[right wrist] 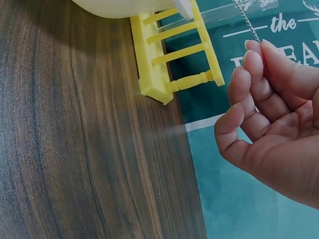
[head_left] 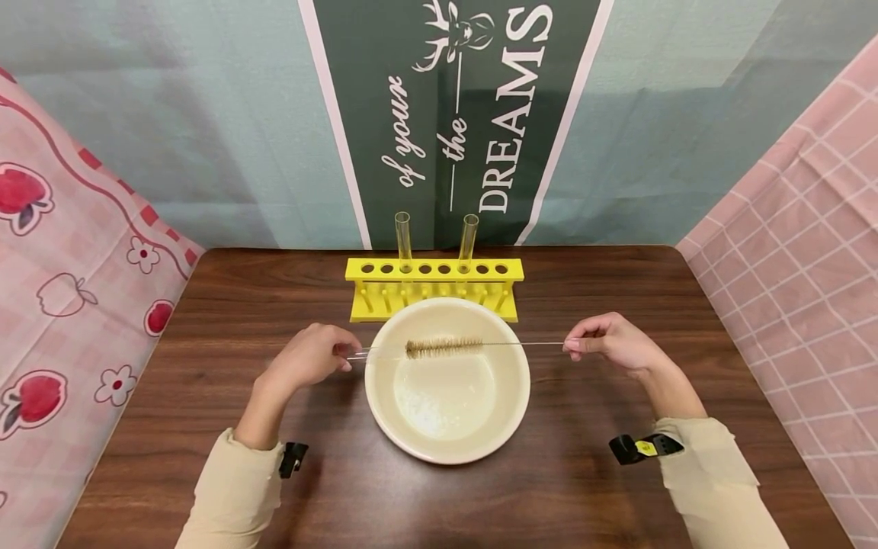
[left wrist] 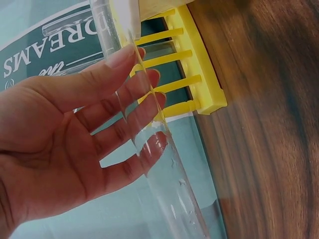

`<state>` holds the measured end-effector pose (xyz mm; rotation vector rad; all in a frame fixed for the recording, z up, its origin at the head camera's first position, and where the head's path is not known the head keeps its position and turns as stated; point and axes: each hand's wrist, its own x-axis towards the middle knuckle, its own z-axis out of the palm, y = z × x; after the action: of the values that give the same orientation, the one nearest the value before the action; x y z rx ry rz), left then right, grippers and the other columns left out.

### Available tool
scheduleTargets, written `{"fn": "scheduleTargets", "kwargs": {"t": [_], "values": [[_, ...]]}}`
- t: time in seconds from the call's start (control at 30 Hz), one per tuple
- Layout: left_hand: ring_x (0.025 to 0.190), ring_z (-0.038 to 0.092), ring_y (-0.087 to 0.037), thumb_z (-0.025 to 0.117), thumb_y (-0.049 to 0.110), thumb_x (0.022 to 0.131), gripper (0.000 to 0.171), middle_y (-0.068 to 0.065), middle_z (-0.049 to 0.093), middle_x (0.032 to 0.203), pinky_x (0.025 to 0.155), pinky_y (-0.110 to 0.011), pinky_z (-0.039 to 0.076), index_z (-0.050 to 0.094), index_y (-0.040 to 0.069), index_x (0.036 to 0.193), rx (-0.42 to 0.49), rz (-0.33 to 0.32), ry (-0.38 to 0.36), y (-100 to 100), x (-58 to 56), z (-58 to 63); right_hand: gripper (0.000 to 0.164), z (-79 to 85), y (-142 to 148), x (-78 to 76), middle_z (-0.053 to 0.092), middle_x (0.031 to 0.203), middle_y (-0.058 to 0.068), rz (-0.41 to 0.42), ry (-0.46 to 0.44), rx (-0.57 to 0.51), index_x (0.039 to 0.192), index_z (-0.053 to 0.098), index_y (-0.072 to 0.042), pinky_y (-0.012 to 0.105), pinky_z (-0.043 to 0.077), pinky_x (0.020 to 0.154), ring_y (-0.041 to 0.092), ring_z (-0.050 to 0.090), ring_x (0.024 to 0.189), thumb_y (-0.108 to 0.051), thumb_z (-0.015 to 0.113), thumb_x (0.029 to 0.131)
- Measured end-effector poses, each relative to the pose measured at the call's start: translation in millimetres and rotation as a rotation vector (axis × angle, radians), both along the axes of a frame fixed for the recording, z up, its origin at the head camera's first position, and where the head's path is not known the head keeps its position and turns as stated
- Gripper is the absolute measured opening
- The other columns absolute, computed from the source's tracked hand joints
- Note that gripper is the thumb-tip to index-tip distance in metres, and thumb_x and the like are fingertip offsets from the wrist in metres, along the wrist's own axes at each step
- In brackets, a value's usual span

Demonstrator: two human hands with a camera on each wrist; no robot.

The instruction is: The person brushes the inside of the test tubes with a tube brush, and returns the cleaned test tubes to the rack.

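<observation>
In the head view my left hand [head_left: 312, 357] holds a clear glass test tube [head_left: 358, 355] at the left rim of a cream bowl [head_left: 444, 450]. The left wrist view shows the tube [left wrist: 177, 199] between thumb and fingers, with droplets on its glass. My right hand [head_left: 610, 345] pinches the thin wire handle of a test tube brush [head_left: 446, 348], right of the bowl. In the right wrist view the twisted wire [right wrist: 247, 21] runs up from the thumb and fingertips. The brush lies level above the bowl, its bristle tip toward the tube; whether it enters the mouth I cannot tell.
Behind the bowl stands a yellow test tube rack [head_left: 435, 268]. Two test tubes stand upright in it, one left [head_left: 403, 240] and one right [head_left: 469, 242]. The wooden table [head_left: 583, 488] meets a hanging cloth [head_left: 274, 152] at its back edge.
</observation>
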<state>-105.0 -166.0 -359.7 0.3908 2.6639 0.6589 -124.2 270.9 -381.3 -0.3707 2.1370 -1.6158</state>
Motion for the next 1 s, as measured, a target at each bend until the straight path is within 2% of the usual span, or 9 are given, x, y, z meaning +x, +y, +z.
{"fn": "scheduleTargets", "kwargs": {"t": [0.4,0.67,1.0], "values": [[0.078,0.056,-0.017,0.072,-0.001,0.074,0.024,-0.007,0.065,0.089,0.069,-0.034,0.048,0.069,0.003,0.098,0.007,-0.011,-0.003,2.5,-0.2,1.3,0.010,-2.1,1.0,-0.9,0.062,0.067,0.004,-0.002,0.010,0.025,0.081,0.063,0.014,0.033,0.050,0.063,0.017,0.058,0.061,0.004,0.062,0.082],[0.075,0.055,-0.015,0.072,-0.001,0.074,0.019,-0.004,0.066,0.085,0.068,-0.034,0.046,0.071,0.008,0.090,-0.021,-0.055,0.056,3.9,1.0,0.3,0.014,-1.3,-3.2,-1.0,0.061,0.065,0.003,0.002,0.032,0.079,0.081,0.062,0.015,0.034,0.049,0.064,0.017,0.057,0.060,0.001,0.063,0.082],[0.071,0.053,-0.015,0.072,-0.001,0.074,0.017,-0.003,0.064,0.079,0.063,-0.031,0.045,0.070,0.007,0.089,0.009,-0.026,0.043,3.3,1.7,-0.7,0.015,-7.0,-3.4,0.8,0.061,0.065,0.003,0.009,0.000,0.040,0.081,0.061,0.016,0.030,0.049,0.064,0.017,0.057,0.061,0.002,0.063,0.081]]}}
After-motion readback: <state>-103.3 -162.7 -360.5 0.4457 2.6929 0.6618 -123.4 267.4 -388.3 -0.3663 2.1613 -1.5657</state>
